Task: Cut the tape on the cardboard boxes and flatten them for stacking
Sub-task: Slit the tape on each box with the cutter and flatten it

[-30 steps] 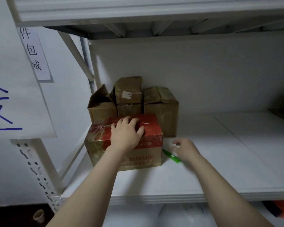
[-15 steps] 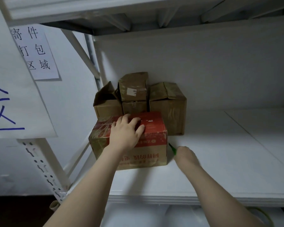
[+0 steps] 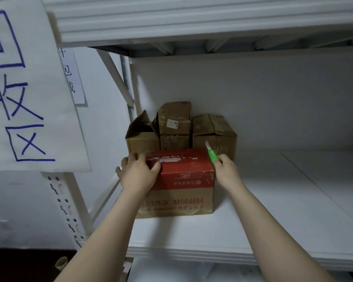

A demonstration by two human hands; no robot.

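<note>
At the right top corner of the red-topped box (image 3: 183, 177), the right hand (image 3: 226, 173) is clenched round a green utility knife (image 3: 212, 156), its pale blade out and pointing up and away. A second ago that knife lay on the shelf (image 3: 273, 210) under the reaching hand; now it is lifted clear. The left hand (image 3: 139, 174) has slid from the middle of the lid to the left top corner, fingers curled over the edge. The box stands at the shelf front, closed, so the cut looks about to start (no tape is parted yet).

Its front carries red characters, upside down and too blurred to read. A white sticker (image 3: 172, 124) on a brown box (image 3: 174, 117) behind is illegible. The big paper sign (image 3: 29, 88) shows blue handwritten 收 and 区; the small printed sign (image 3: 71, 78) shows 包.
</note>
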